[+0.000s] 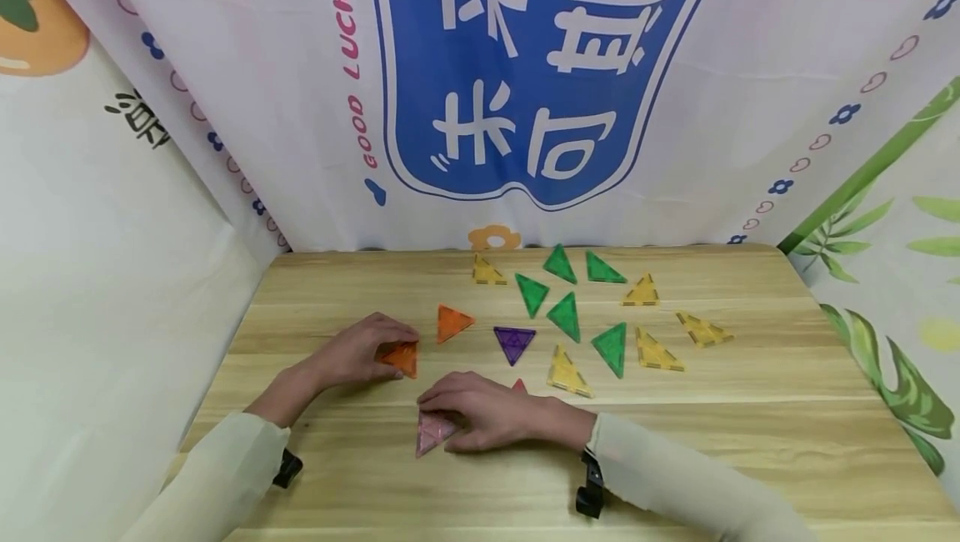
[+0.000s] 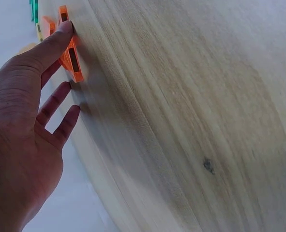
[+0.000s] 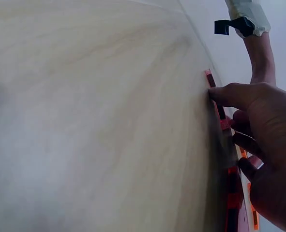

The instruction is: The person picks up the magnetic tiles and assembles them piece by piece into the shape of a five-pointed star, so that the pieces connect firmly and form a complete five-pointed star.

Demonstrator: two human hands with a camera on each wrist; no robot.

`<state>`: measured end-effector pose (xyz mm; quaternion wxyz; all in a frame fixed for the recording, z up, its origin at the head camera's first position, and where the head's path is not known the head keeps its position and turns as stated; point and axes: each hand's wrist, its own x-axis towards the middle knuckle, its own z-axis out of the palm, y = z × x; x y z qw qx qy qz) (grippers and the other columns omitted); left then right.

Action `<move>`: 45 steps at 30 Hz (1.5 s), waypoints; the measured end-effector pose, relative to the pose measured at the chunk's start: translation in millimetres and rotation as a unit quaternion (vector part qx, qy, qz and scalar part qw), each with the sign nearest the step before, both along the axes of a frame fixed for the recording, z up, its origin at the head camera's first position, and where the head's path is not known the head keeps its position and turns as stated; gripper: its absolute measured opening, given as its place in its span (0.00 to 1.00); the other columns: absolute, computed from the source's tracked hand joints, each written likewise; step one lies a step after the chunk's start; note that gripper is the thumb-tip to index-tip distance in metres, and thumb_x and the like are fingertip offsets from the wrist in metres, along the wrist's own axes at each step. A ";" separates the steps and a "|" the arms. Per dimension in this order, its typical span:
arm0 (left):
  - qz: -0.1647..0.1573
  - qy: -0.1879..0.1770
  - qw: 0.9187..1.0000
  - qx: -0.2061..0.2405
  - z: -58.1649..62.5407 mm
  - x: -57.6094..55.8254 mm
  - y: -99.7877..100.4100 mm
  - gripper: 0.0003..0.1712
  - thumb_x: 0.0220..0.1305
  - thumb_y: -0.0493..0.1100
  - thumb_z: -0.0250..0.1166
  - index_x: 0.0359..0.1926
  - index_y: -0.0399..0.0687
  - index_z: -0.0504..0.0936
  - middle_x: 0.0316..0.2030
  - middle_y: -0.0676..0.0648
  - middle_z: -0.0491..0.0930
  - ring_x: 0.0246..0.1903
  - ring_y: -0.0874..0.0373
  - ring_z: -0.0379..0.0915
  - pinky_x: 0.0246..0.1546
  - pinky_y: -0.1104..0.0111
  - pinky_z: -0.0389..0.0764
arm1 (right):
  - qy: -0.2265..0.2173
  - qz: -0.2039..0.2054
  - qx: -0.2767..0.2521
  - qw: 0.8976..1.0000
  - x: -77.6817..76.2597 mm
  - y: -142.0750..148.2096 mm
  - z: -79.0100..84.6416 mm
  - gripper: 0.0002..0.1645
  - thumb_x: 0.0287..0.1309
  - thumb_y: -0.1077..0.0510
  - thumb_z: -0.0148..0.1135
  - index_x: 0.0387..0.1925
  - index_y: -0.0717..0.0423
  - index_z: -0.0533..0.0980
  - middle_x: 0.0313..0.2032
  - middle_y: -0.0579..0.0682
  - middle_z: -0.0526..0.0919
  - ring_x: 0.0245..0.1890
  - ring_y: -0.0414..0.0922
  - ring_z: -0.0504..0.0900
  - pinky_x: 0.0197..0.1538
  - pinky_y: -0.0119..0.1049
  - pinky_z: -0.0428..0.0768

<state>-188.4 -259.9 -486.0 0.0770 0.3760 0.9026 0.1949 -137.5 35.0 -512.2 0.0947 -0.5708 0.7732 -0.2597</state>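
Note:
My left hand (image 1: 365, 348) pinches an orange triangular magnetic tile (image 1: 403, 358) by its edges, thumb on the near side. In the left wrist view that tile (image 2: 74, 62) is seen edge-on at the tabletop, and the last two fingers are spread off it. My right hand (image 1: 483, 410) grips a pink triangular magnetic tile (image 1: 429, 434), its fingers covering the right part. A red tile (image 1: 519, 386) peeks out behind the right wrist, mostly hidden. Just beyond the hands lie another orange triangle (image 1: 453, 323) and a purple triangle (image 1: 514, 344).
Several green triangles (image 1: 609, 349) and several yellow triangles (image 1: 568, 373) lie scattered over the back and right of the wooden table (image 1: 735, 459). A printed cloth (image 1: 315, 208) hangs along the table's back edge, with more cloth at both sides.

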 end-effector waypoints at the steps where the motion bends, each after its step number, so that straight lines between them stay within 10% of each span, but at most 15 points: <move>1: -0.001 -0.002 1.000 0.002 0.2 -0.5 0.0 0.33 0.60 0.44 0.81 0.66 0.44 0.84 0.63 0.45 0.83 0.63 0.44 0.75 0.65 0.46 0.76 | 0.002 -0.002 0.000 1.000 -0.3 -1.4 -0.3 0.32 0.66 0.51 0.72 0.69 0.54 0.77 0.69 0.48 0.78 0.72 0.42 0.72 0.76 0.37 0.67; 22: 0.002 -0.009 1.000 0.006 0.3 1.3 0.4 0.32 0.58 0.42 0.82 0.64 0.43 0.85 0.62 0.46 0.84 0.63 0.44 0.78 0.65 0.45 0.77 | -0.030 -0.133 -0.034 0.990 -32.5 10.7 2.2 0.29 0.64 0.55 0.76 0.63 0.60 0.82 0.65 0.52 0.82 0.66 0.47 0.80 0.69 0.37 0.77; 45: 0.004 -0.059 0.997 0.045 -4.9 8.7 6.3 0.31 0.59 0.38 0.81 0.64 0.40 0.85 0.63 0.42 0.82 0.63 0.42 0.78 0.63 0.46 0.79 | 0.003 -0.171 -0.039 0.984 -40.5 -13.6 -4.6 0.21 0.63 0.57 0.75 0.57 0.58 0.86 0.60 0.51 0.85 0.61 0.46 0.83 0.65 0.38 0.80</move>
